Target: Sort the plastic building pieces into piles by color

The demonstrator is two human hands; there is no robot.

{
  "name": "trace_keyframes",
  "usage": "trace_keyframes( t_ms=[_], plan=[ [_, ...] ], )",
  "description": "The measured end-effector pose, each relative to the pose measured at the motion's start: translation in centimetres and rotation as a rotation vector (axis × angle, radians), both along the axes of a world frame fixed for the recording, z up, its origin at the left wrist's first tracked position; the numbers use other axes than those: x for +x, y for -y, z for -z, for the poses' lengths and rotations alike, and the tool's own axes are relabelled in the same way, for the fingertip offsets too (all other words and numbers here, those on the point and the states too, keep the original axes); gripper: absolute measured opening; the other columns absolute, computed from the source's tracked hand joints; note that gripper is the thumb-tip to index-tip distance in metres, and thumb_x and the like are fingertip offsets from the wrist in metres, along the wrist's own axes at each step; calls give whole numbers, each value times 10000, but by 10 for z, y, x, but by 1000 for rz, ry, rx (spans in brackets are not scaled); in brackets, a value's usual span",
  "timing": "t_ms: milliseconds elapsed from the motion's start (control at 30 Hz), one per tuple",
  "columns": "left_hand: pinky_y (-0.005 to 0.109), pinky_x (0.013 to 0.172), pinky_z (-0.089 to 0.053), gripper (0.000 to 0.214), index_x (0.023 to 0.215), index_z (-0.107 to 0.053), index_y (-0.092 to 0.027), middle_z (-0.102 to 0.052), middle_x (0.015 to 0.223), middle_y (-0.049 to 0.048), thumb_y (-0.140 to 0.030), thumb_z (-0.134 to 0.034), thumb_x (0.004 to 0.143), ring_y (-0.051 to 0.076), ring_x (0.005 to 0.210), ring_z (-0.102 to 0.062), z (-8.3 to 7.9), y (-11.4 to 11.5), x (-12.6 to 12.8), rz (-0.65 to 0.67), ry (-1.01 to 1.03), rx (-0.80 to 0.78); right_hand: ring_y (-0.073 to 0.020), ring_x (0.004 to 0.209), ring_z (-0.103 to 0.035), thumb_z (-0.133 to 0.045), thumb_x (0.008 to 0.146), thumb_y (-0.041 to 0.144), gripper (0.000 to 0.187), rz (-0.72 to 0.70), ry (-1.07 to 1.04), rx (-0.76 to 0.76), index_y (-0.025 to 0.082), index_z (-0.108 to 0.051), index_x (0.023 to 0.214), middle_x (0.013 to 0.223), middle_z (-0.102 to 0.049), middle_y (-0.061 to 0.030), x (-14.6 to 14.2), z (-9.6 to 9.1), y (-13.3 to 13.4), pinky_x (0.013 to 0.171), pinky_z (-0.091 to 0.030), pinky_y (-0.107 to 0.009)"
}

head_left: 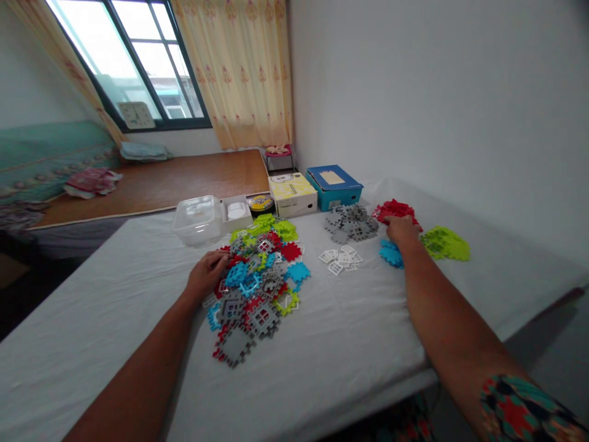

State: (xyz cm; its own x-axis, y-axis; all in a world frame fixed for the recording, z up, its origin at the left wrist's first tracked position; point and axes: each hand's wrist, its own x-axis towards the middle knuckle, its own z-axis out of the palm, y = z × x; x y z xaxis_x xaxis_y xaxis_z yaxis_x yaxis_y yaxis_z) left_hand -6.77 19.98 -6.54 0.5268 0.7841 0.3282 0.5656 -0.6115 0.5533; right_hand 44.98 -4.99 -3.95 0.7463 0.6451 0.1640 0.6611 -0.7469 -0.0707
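Note:
A mixed heap of interlocking plastic tiles [251, 282] in red, blue, grey and lime lies before me. My left hand [208, 272] rests at the heap's left edge, fingers curled beside red tiles; whatever they hold is hidden. Over at the right, my right hand [401, 229] reaches down to a red tile pile [398, 210], fingertips pressed together among the red pieces. Around it are a grey tile pile [350, 222], a blue tile pile [390, 253], partly behind my forearm, and a lime tile pile [446, 244]. Small white window-like pieces [341, 258] lie between the heap and these piles.
Along the table's far side stand a clear plastic container [197, 221], an open white box [236, 212], a round black-and-yellow tin [261, 204], a yellow-and-white box [293, 194] and a blue box [334, 186]. A white cloth [331, 350] covers the table; a wall borders the right.

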Motion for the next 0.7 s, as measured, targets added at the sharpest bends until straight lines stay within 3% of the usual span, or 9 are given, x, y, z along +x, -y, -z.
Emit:
trace_keyframes(
  t_ms=[100,267,367,433,533,633,700],
  plan=[
    [359,986,-459,464,954,-734,-183,-697,1071,81,-523,-437,849,240,1047,-620,1,1,0,10,11,4,-382,1183,-486,-481,847,192,466,39,38,95,215,-617,1293,1216,-608,-215,-13,-7,-5,891,-425,-567],
    [364,979,-460,452,950,-730,-194,-701,1050,71,-512,-420,864,232,1047,-612,2,1,2,23,5,32,-273,1042,-602,-438,901,280,365,-285,70,167,221,-698,1151,1081,-704,-124,-39,-19,-14,850,-471,-380],
    [363,965,-468,444,939,-731,-204,-701,1051,63,-512,-420,861,231,1042,-613,2,1,2,-1,0,24,-247,947,-653,-468,899,324,323,-372,67,176,199,-733,1035,1004,-732,-106,-48,-27,-13,799,-478,-334],
    [365,958,-471,446,932,-733,-204,-705,1039,64,-511,-418,857,235,1035,-616,2,2,3,-9,0,22,-222,890,-671,-475,911,339,316,-455,9,276,190,-732,1018,986,-740,-90,-62,-30,-15,778,-482,-311],
    [360,963,-467,442,934,-734,-203,-710,1034,65,-496,-412,858,234,1034,-617,0,4,4,-1,0,22,-181,859,-674,-499,926,374,301,-771,-225,401,210,-714,1060,1000,-741,-54,-105,-26,-25,769,-499,-286],
    [359,980,-458,442,946,-734,-197,-710,1057,73,-487,-411,861,235,1054,-610,-1,5,4,9,0,25,-194,1004,-632,-625,873,397,340,-1229,-353,309,215,-674,1157,1117,-708,-71,-162,-12,-36,879,-489,-323],
    [360,991,-453,437,950,-734,-198,-710,1062,72,-486,-418,860,235,1060,-607,-2,5,3,13,1,24,-220,1113,-575,-675,846,375,399,-1414,-294,233,192,-647,1200,1213,-665,-103,-190,-2,-42,961,-448,-367]
  ],
)
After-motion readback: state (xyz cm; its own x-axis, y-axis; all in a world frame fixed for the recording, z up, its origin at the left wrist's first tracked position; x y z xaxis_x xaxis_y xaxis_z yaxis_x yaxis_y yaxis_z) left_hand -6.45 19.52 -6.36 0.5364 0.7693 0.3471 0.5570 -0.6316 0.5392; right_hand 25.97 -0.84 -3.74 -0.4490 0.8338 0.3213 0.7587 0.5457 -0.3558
